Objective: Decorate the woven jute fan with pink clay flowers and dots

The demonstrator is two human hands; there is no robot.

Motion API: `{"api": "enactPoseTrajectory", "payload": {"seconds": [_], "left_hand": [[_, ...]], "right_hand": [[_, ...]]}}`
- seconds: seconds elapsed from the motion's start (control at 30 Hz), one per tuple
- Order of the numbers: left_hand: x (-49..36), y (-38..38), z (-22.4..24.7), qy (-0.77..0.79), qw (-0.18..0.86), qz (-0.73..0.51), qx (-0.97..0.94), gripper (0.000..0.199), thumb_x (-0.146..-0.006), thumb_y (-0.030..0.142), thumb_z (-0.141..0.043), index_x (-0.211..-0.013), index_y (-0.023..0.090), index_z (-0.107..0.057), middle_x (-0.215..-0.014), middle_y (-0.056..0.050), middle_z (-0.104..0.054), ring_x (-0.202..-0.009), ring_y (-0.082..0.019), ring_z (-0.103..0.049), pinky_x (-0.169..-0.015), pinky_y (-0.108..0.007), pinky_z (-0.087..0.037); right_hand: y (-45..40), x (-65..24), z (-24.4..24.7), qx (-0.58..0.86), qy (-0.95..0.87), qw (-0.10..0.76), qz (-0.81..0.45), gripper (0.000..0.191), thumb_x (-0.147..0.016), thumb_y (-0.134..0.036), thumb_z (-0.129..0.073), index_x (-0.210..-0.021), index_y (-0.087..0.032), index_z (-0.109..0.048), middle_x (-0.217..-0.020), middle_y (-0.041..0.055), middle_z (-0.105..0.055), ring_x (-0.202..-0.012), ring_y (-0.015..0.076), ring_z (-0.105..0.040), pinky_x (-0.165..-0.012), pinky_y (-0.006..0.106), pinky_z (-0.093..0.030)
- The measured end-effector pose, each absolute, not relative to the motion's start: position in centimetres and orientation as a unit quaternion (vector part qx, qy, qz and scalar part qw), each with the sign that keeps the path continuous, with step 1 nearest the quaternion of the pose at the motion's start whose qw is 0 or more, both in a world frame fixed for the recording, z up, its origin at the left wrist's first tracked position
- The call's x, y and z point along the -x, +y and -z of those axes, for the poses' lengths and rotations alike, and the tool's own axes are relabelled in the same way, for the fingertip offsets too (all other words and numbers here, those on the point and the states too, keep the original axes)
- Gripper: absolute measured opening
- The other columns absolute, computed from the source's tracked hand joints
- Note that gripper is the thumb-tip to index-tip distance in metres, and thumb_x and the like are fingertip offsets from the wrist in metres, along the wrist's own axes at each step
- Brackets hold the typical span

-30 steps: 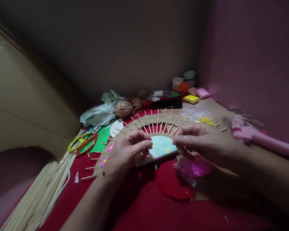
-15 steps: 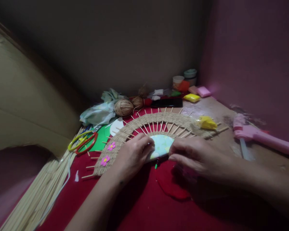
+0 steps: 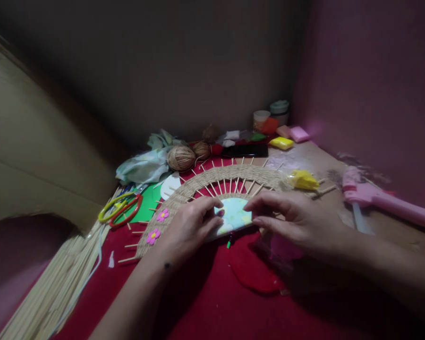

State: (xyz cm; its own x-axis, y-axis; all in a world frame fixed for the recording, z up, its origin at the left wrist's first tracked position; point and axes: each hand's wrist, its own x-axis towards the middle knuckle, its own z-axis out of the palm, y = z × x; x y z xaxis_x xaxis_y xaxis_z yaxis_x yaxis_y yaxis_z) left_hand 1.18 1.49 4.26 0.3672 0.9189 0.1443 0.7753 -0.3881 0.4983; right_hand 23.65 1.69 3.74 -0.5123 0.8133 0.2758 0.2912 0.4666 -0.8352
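A woven fan-shaped piece (image 3: 198, 182) with thin sticks lies on the red cloth, two pink flowers (image 3: 163, 215) at its left end. At its centre is a pale blue-green patterned half-round (image 3: 235, 212). My left hand (image 3: 194, 222) is over the left side of this half-round, thumb and index finger apart, nothing visible between them. On the right side, my right hand (image 3: 286, 215) has its thumb and index finger spread at the edge of the half-round. Below it lie a red round piece (image 3: 253, 271) and a pink piece in clear plastic (image 3: 285, 246).
Scissors (image 3: 125, 212) and a bundle of sticks (image 3: 62, 283) are at left. Twine balls (image 3: 181, 157), crumpled cloth (image 3: 145, 165), a black phone (image 3: 248, 150) and cups (image 3: 261, 120) stand behind. A pink glue gun (image 3: 382, 196) lies at right beside a yellow packet (image 3: 304, 179).
My right hand's fingers have spread apart, and my left thumb and index finger have also parted. More of the pink piece shows under my right hand.
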Motion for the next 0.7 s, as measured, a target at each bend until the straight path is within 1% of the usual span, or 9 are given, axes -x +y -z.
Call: {"api": "enactPoseTrajectory", "payload": {"seconds": [0.13,0.27,0.37,0.47,0.57,0.7], "left_hand": [[-1.2,1.1,-4.4,0.530,0.158,-0.238,-0.798,0.019,-0.081,0.023,-0.062,-0.099,0.019,-0.067,-0.078,-0.003,-0.065,-0.069,-0.016,-0.056,-0.062,-0.026,-0.039],[-2.1,0.1,-4.3,0.447,0.144,-0.354,-0.809,0.019,-0.084,0.019,-0.062,-0.103,0.020,-0.064,-0.080,-0.001,-0.062,-0.072,-0.013,-0.055,-0.064,-0.024,-0.042],[-3.4,-0.8,-3.9,0.382,0.144,-0.410,-0.815,0.023,-0.081,0.016,-0.065,-0.103,0.018,-0.061,-0.083,-0.001,-0.062,-0.072,-0.011,-0.056,-0.064,-0.022,-0.045],[-4.5,-1.4,-3.4,0.345,0.155,-0.419,-0.825,0.019,-0.082,0.011,-0.064,-0.099,0.017,-0.060,-0.086,-0.003,-0.064,-0.076,-0.012,-0.060,-0.067,-0.023,-0.048],[-5.0,-1.9,-3.0,0.333,0.155,-0.429,-0.825,0.016,-0.082,0.006,-0.062,-0.095,0.015,-0.061,-0.083,-0.003,-0.065,-0.075,-0.012,-0.062,-0.067,-0.023,-0.049],[-5.0,-2.3,-3.1,0.316,0.086,-0.435,-0.839,0.019,-0.079,0.003,-0.064,-0.095,0.012,-0.063,-0.085,-0.006,-0.069,-0.077,-0.013,-0.065,-0.067,-0.022,-0.050]], "right_hand": [[1.6,-23.6,-3.9,0.386,-0.707,0.335,-0.489,0.002,-0.080,-0.018,-0.059,-0.079,-0.018,-0.061,-0.065,-0.0013,-0.061,-0.058,0.0111,-0.056,-0.054,0.023,-0.043],[1.5,-23.5,-4.2,0.394,-0.608,0.336,-0.601,0.009,-0.080,-0.024,-0.062,-0.075,-0.017,-0.059,-0.060,-0.0015,-0.060,-0.052,0.0111,-0.057,-0.049,0.022,-0.041],[1.5,-23.4,-4.0,0.375,-0.565,0.335,-0.654,0.012,-0.075,-0.026,-0.068,-0.073,-0.016,-0.062,-0.061,-0.0012,-0.062,-0.054,0.0109,-0.057,-0.050,0.022,-0.041],[1.6,-23.4,-3.8,0.360,-0.557,0.319,-0.677,0.013,-0.072,-0.026,-0.070,-0.070,-0.015,-0.064,-0.059,-0.0020,-0.061,-0.052,0.0086,-0.053,-0.050,0.020,-0.038],[1.4,-23.2,-3.9,0.367,-0.552,0.311,-0.681,0.016,-0.069,-0.026,-0.073,-0.065,-0.013,-0.063,-0.054,-0.0034,-0.056,-0.049,0.0063,-0.046,-0.046,0.018,-0.033],[1.0,-22.8,-4.3,0.362,-0.544,0.324,-0.684,0.022,-0.064,-0.027,-0.078,-0.061,-0.013,-0.062,-0.054,-0.0042,-0.054,-0.050,0.0058,-0.044,-0.047,0.018,-0.032]]}}
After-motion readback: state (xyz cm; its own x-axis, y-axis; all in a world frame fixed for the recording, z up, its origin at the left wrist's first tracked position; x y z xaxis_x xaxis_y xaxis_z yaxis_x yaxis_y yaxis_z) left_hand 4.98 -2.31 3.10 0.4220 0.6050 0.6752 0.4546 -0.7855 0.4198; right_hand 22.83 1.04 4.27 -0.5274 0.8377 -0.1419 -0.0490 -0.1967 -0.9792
